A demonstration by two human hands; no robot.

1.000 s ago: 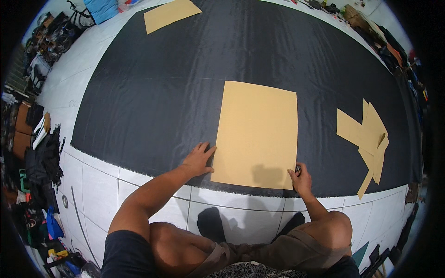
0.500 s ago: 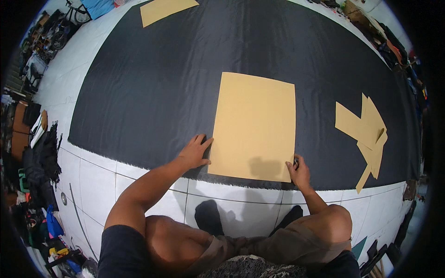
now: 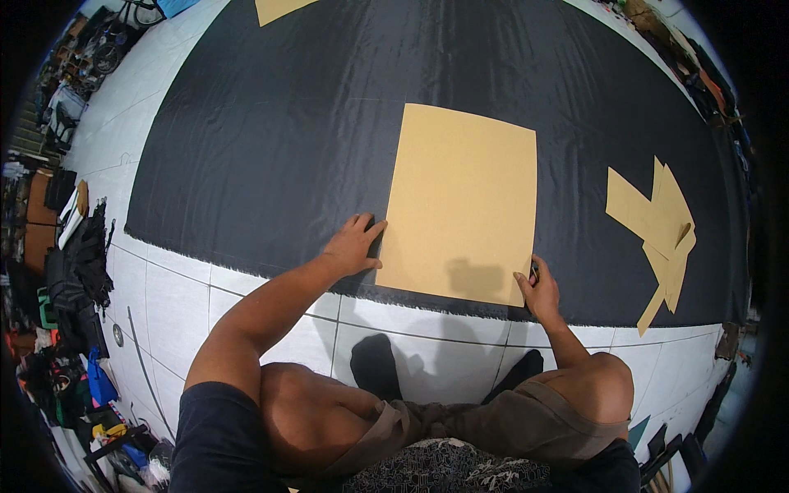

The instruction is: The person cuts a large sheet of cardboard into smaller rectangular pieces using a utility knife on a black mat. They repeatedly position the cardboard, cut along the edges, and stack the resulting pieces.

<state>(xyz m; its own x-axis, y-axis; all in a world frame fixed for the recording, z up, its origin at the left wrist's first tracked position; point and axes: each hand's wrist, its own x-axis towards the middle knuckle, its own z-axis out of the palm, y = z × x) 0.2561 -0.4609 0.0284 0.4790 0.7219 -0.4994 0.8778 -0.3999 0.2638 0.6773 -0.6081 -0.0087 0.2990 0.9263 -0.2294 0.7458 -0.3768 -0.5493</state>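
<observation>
A large tan sheet of stiff paper or card [image 3: 460, 201] lies flat on a wide black cloth [image 3: 263, 164], close to the cloth's frayed front edge. Against the sheet's lower left edge rests my left hand [image 3: 355, 245], its fingers spread and its fingertips touching the border. At the lower right corner my right hand [image 3: 540, 289] is closed, with the thumb on the sheet's edge. A small dark object shows between its fingers; its kind is too small to tell.
Several tan cut pieces [image 3: 670, 238] overlap on the cloth at the right. Another tan piece [image 3: 279, 8] lies at the far left. White floor tiles [image 3: 246, 292] border the cloth. Black straps and bags [image 3: 78, 263] pile up at the left, and tools [image 3: 670, 452] lie at the lower right.
The whole view has shifted, so the sheet and hands appear a little higher and farther right. Both hands keep their places at the sheet's edges.
</observation>
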